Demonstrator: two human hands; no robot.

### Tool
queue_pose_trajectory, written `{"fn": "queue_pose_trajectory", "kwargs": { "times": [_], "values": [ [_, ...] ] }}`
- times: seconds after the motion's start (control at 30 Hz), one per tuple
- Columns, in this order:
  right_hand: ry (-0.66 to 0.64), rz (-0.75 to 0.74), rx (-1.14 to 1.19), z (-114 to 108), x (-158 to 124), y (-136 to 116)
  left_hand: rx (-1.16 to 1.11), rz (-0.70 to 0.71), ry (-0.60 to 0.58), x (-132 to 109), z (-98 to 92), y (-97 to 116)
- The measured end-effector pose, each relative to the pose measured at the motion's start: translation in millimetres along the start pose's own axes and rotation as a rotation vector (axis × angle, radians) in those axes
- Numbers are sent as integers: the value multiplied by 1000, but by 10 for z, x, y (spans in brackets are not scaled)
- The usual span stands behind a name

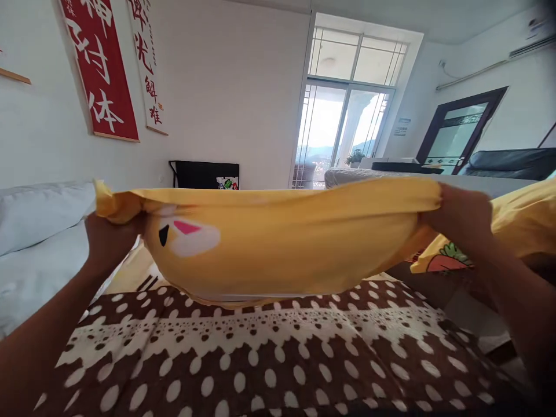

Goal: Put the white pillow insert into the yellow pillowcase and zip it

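Note:
A yellow cloth (pixel 278 249) with a printed cartoon face, in pink, black and white, is stretched sideways in the air between my hands. My left hand (pixel 115 229) is closed round its bunched left end, where a corner sticks up above the fist. At the other end, my right hand (pixel 460 214) grips the cloth with the fingers wrapped over it. The middle sags in a rounded belly above a brown bedspread (pixel 269 376) with cream dots, and the cloth's lower edge hangs over it. Fingertips of both hands are partly hidden by the fabric.
A white cushioned sofa (pixel 43 231) lies along the left wall. On the right is another yellow fabric piece (pixel 512 226) with a carrot print. A black panel (pixel 206 174) stands behind. Farther back are a window door (pixel 343 121) and a dark-framed door (pixel 460 130).

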State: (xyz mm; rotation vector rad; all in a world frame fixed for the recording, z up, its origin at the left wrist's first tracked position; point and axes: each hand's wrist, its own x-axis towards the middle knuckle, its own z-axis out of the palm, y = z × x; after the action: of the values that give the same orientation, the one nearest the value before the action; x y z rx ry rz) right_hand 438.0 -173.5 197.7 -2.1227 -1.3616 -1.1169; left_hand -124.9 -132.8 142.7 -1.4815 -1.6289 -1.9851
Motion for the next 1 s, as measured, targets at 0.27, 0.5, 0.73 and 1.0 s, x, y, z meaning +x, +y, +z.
{"fn": "queue_pose_trajectory", "kwargs": {
  "times": [0.27, 0.5, 0.73, 1.0],
  "values": [
    [-204, 84, -30, -307, 212, -132, -4, -58, 70, 248, -197, 158],
    [-490, -208, 38, 73, 96, -418, -215, -485, -433, 265, -416, -91],
    [-302, -642, 622, -413, -267, -1379, -382, -490, -420, 130, -391, -84],
    [-511, -904, 1026, -1241, -849, -2588, -360, -308, 41, -209, -233, 195]
  ]
}}
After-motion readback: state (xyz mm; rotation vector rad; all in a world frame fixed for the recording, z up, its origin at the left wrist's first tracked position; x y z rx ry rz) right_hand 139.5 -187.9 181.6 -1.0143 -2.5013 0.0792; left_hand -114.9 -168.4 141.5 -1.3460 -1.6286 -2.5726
